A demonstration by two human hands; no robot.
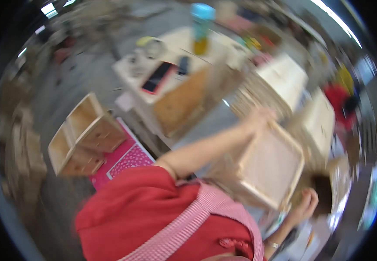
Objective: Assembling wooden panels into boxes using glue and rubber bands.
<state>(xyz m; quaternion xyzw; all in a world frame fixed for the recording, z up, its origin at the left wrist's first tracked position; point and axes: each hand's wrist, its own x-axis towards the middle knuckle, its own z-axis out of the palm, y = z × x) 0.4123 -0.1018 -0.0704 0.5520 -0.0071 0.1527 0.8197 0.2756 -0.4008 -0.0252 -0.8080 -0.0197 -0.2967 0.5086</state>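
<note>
A pale wooden box [270, 164] sits tilted in front of me, its broad framed face turned up; motion blurs it. My left hand [260, 118] is closed over the box's upper corner, its forearm stretched across from the left. Beside the lower right corner of the box is my right hand [305, 204], with fingers curled; whatever they hold, if anything, is hidden. A bracelet [273, 244] circles my right wrist.
Pale wooden boxes [286, 82] are stacked at the far right, with another box [316, 124] nearer. A two-compartment wooden box [93, 139] stands left on a pink patterned sheet [130, 161]. The white table [123, 69] holds a phone [158, 77] and a blue-lidded bottle [201, 28].
</note>
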